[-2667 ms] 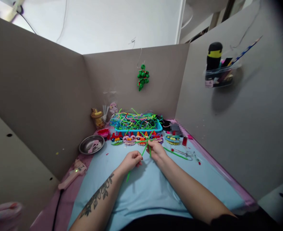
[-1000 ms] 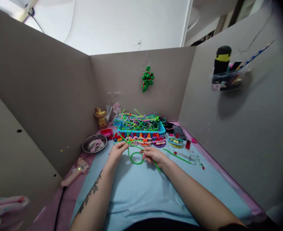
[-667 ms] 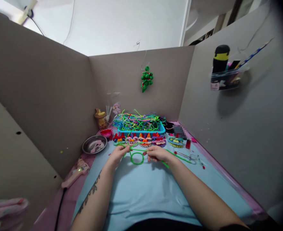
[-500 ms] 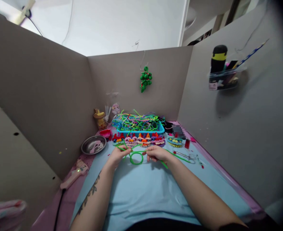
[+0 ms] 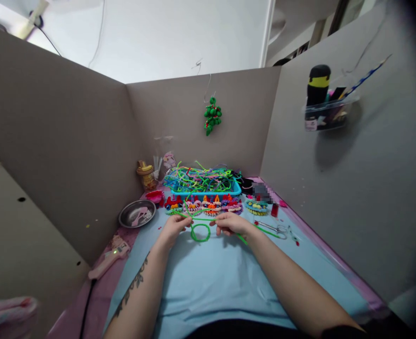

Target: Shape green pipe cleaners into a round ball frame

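Green stems [image 5: 203, 219] are hanging between two bare hands over the middle of the worktop [image 5: 208, 278]. The left hand [image 5: 174, 228] is pinching the bunch where several stems are meeting, its fingers clamped on them; loose ends are poking up and away towards the far edge. The right hand [image 5: 231, 223] is holding one stem, thumb and forefinger clamped on it, and the tail is coming out beneath the wrist. Between the hands one stretch is running nearly straight, while a round loop is dangling just below it.

Along the far edge, a blue tray [image 5: 208, 194] is holding a tangle of coloured stems [image 5: 204, 179]. Four colourful figures [image 5: 212, 206] are standing in a row before it, and a blue-and-yellow one [image 5: 256, 207] is sitting apart, towards the far right corner. Near the right edge, scissors [image 5: 281, 230] are lying beside another green piece [image 5: 264, 229]. By the left edge, a metal bowl [image 5: 125, 217] is carrying pink and white bits [image 5: 140, 215], and a pink glue gun [image 5: 109, 260] is resting nearer the front
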Available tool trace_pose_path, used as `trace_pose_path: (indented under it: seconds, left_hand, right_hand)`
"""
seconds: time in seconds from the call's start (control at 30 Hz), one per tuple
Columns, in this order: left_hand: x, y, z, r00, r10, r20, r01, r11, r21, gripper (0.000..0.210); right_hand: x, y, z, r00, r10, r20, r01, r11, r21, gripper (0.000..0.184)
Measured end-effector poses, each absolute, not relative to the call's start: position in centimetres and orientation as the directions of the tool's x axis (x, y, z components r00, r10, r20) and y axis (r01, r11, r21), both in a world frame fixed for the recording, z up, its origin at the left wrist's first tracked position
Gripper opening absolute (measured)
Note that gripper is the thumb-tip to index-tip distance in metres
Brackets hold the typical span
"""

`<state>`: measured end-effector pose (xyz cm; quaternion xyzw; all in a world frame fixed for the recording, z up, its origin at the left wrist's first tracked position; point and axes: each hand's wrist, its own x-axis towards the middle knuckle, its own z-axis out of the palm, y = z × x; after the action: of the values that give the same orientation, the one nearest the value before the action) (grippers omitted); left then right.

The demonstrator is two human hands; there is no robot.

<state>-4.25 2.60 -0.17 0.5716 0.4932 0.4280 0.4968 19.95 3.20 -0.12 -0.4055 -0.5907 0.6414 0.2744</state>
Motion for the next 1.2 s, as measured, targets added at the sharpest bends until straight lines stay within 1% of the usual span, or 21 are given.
trace_pose_path:
  seconds: [0.1, 0.17, 0.2, 0.23, 0.27, 0.33, 0.37, 0.4, 0.47, 0.5, 0.6, 0.67, 0.7, 0.77, 0.9, 1.0, 1.07, 1.13, 1.2]
  left_hand:
    - [-4.3, 2.8, -0.1, 0.071, 0.997, 0.022, 0.128, -0.031, 0.991, 0.035]
    - [-4.4, 2.9, 0.0, -0.001, 0.999, 0.052, 0.119, -0.052, 0.991, 0.036]
    - [-4.4, 2.9, 0.0, -0.036, 0.997, 0.07, 0.115, -0.066, 0.991, 0.036]
    - [-4.5, 2.9, 0.1, -0.067, 0.994, 0.085, 0.11, -0.078, 0.991, 0.036]
    - [-4.5, 3.0, 0.1, -0.09, 0.992, 0.094, 0.107, -0.084, 0.991, 0.036]
    - [-4.6, 3.0, 0.1, -0.118, 0.988, 0.097, 0.103, -0.085, 0.991, 0.036]
    - [-4.6, 3.0, 0.1, -0.123, 0.988, 0.097, 0.102, -0.085, 0.991, 0.036]
    - [-4.6, 3.1, 0.1, -0.126, 0.987, 0.097, 0.098, -0.085, 0.992, 0.036]
    - [-4.5, 3.0, 0.1, -0.133, 0.986, 0.097, 0.079, -0.087, 0.993, 0.037]
    - [-4.5, 3.0, 0.1, -0.138, 0.986, 0.093, 0.064, -0.085, 0.994, 0.037]
    - [-4.3, 2.9, 0.2, -0.173, 0.982, 0.074, 0.015, -0.072, 0.997, 0.038]
    - [-4.1, 2.9, 0.3, -0.201, 0.977, 0.066, -0.015, -0.07, 0.997, 0.04]
    - [-4.0, 2.9, 0.3, -0.218, 0.974, 0.063, -0.031, -0.071, 0.997, 0.041]
    - [-3.9, 3.0, 0.3, -0.257, 0.965, 0.052, -0.067, -0.072, 0.995, 0.041]
    - [-3.8, 3.1, 0.0, -0.321, 0.946, 0.035, -0.112, -0.075, 0.991, 0.041]
    - [-3.8, 3.1, -0.3, -0.354, 0.933, 0.057, -0.086, -0.093, 0.992, 0.042]
    - [-3.9, 3.1, -0.4, -0.377, 0.923, 0.078, -0.061, -0.109, 0.992, 0.043]
    - [-3.8, 3.1, -0.6, -0.387, 0.917, 0.095, -0.046, -0.122, 0.991, 0.044]
    - [-3.7, 3.1, -0.6, -0.384, 0.917, 0.107, -0.046, -0.135, 0.99, 0.044]
  right_hand:
    - [20.4, 3.2, 0.5, -0.497, 0.846, -0.194, 0.163, -0.129, -0.978, 0.031]
    - [21.5, 3.3, 1.4, -0.435, 0.885, -0.169, 0.203, -0.087, -0.975, 0.032]
    - [22.4, 3.4, 2.0, -0.364, 0.922, -0.134, 0.224, -0.053, -0.973, 0.032]
    - [23.6, 3.3, 2.7, -0.258, 0.963, -0.074, 0.244, -0.009, -0.97, 0.033]
    - [24.9, 3.3, 3.4, -0.092, 0.995, 0.029, 0.256, 0.052, -0.965, 0.033]
    - [27.8, 2.9, 4.7, 0.146, 0.97, 0.196, 0.301, 0.146, -0.942, 0.037]
    - [29.2, 2.7, 5.2, 0.213, 0.948, 0.238, 0.334, 0.158, -0.929, 0.037]
    - [30.5, 2.4, 5.5, 0.241, 0.933, 0.268, 0.39, 0.16, -0.907, 0.036]
    - [32.3, 1.8, 5.6, 0.224, 0.932, 0.284, 0.551, 0.119, -0.826, 0.031]
    - [33.0, 1.6, 5.3, 0.193, 0.943, 0.272, 0.643, 0.087, -0.761, 0.027]
    - [34.0, 1.1, 3.7, 0.1, 0.981, 0.165, 0.876, -0.008, -0.482, 0.016]
    - [34.7, 0.9, 2.1, 0.096, 0.992, 0.079, 0.952, -0.068, -0.299, 0.014]
    - [35.1, 0.8, 1.2, 0.121, 0.992, 0.046, 0.966, -0.107, -0.237, 0.015]
    - [35.9, 0.6, -0.3, 0.17, 0.985, 0.009, 0.974, -0.166, -0.152, 0.014]
    - [37.2, 0.8, -2.2, 0.09, 0.996, 0.017, 0.991, -0.088, -0.098, 0.011]
    - [37.4, 1.3, -2.5, 0.042, 0.999, 0.016, 0.996, -0.041, -0.074, 0.011]
    - [37.2, 1.5, -2.3, 0.007, 1.0, 0.005, 0.999, -0.007, -0.054, 0.008]
    - [36.9, 1.5, -1.8, -0.003, 1.0, -0.001, 0.998, 0.003, -0.058, 0.005]
    - [36.8, 1.3, -1.1, 0.036, 0.999, 0.021, 0.996, -0.034, -0.087, 0.006]
